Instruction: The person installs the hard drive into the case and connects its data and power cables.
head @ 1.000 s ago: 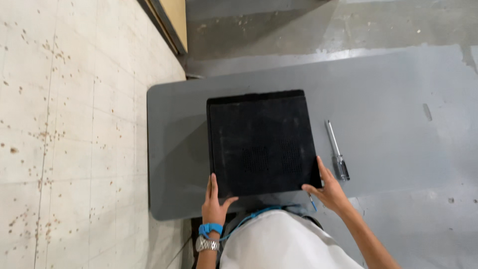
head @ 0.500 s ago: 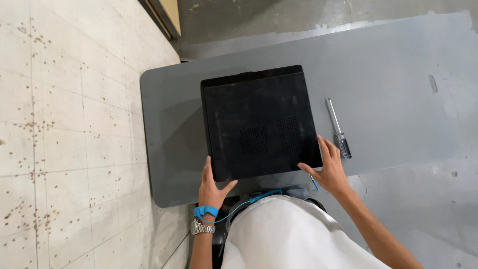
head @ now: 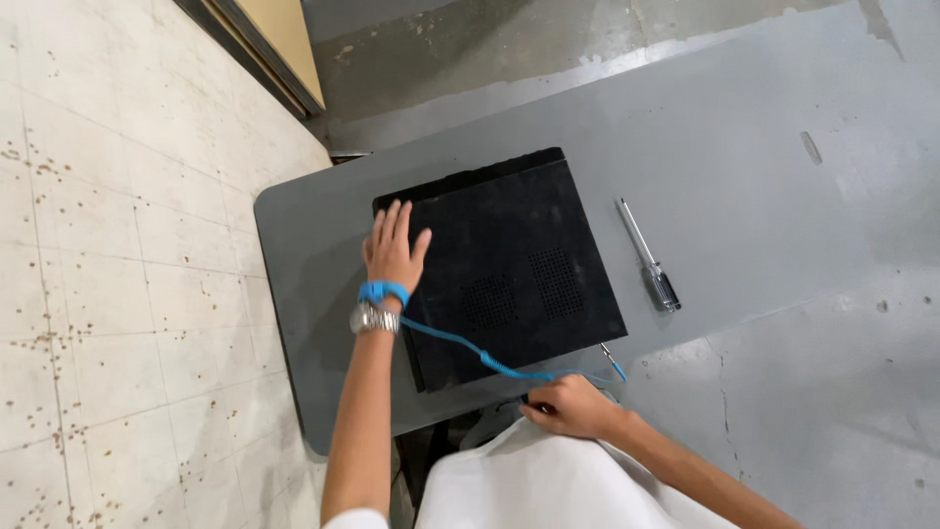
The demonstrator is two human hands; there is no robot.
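Both hands on black case (head: 509, 264): L (head: 394, 250) flat, open atop; R (head: 568, 407) pinching blue cord (head: 470, 348) nr edge.

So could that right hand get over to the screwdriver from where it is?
Probably yes. The right hand sits at the table's near edge holding the blue cord, and the screwdriver lies in the open beside the black case, nothing between them. It would likely drop the cord first.
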